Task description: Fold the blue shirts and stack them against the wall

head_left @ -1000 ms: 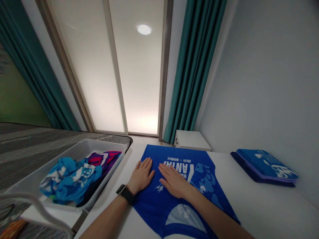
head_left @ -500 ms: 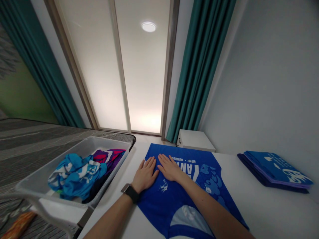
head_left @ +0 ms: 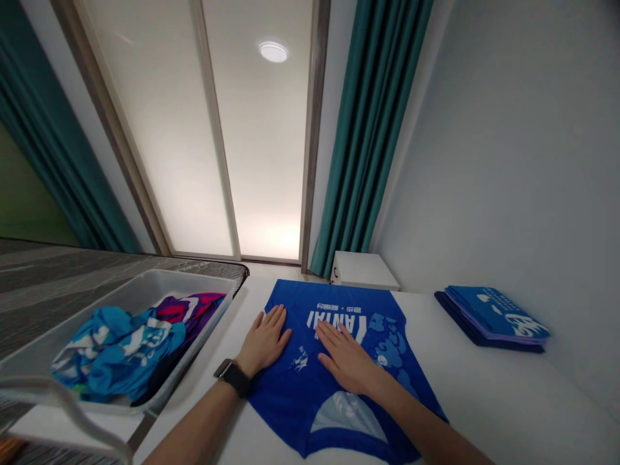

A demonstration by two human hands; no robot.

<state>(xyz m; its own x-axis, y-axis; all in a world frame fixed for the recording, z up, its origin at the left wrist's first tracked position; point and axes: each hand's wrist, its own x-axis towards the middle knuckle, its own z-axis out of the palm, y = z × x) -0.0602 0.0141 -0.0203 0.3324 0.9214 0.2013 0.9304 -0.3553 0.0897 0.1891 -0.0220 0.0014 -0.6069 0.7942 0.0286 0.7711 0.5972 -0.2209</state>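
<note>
A blue shirt (head_left: 300,387) with white lettering and a light blue panel lies spread flat on the white table (head_left: 489,413), its neckline toward me. My left hand (head_left: 265,341), with a black watch on the wrist, rests flat on the shirt's left edge, fingers extended. My right hand (head_left: 347,359) lies on the middle of the shirt over the lettering, its fingers spread. Neither hand grips the cloth.
At the right a folded stack of blue and purple clothes (head_left: 498,316) sits by the wall. A translucent bin (head_left: 145,281) at the left holds crumpled clothes (head_left: 121,352). A white cabinet (head_left: 363,270) stands beyond the table.
My right hand has slid away from my left hand, toward me across the shirt. My left hand stays near the shirt's left edge. The view has turned slightly right.
</note>
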